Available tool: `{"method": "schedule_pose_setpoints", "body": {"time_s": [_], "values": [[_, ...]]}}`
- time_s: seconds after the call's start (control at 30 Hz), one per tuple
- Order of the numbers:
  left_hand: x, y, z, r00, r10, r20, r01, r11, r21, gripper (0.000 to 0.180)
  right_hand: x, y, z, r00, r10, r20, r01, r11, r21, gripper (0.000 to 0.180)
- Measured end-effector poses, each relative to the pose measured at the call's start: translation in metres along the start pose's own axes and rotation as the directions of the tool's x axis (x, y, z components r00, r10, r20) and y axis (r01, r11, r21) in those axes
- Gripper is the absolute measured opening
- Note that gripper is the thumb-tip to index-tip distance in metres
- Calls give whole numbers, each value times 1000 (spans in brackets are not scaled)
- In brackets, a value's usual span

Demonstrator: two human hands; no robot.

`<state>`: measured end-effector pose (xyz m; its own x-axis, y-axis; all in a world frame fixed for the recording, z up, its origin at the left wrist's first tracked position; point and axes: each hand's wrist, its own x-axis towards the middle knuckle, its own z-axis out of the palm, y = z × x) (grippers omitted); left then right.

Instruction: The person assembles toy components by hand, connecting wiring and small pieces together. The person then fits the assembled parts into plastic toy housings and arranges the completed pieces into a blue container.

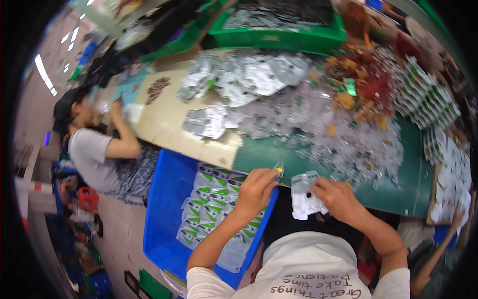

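**Two full hands at the table's near edge**

Right hand (341,199) is pinching one white card (301,197), which overlaps the near edge in this view. Left hand (253,194) pinches one tiny yellow-and-clear bit (280,171), with one blue bin (162,204) below on the near left, packs (211,209) inside too crowded to count. Bare green table (406,194) runs along the near right. Farther out, clear plastic pieces (358,144), uncountable, eat up the room. Far edge: a green crate (279,42).
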<state>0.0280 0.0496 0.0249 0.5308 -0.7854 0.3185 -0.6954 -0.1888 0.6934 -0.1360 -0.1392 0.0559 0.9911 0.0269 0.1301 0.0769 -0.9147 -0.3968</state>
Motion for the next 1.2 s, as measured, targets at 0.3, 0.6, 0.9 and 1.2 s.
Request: {"method": "schedule_pose_setpoints", "body": {"time_s": [0.3,0.6,0.9,1.2], "values": [[2,21,35,910,403,95,-408,912,45,30,-7,13,13,997,-50,-52,48,998,-35,26],[5,28,44,898,395,193,-421,900,118,26,-9,10,14,989,-26,-146,32,999,42,22],[8,24,45,910,373,181,-402,901,162,21,-4,10,7,960,245,-132,-227,964,142,14],[-6,28,62,964,254,-84,-249,967,58,35,-26,-1,-4,979,186,-84,-174,976,133,24]]}}
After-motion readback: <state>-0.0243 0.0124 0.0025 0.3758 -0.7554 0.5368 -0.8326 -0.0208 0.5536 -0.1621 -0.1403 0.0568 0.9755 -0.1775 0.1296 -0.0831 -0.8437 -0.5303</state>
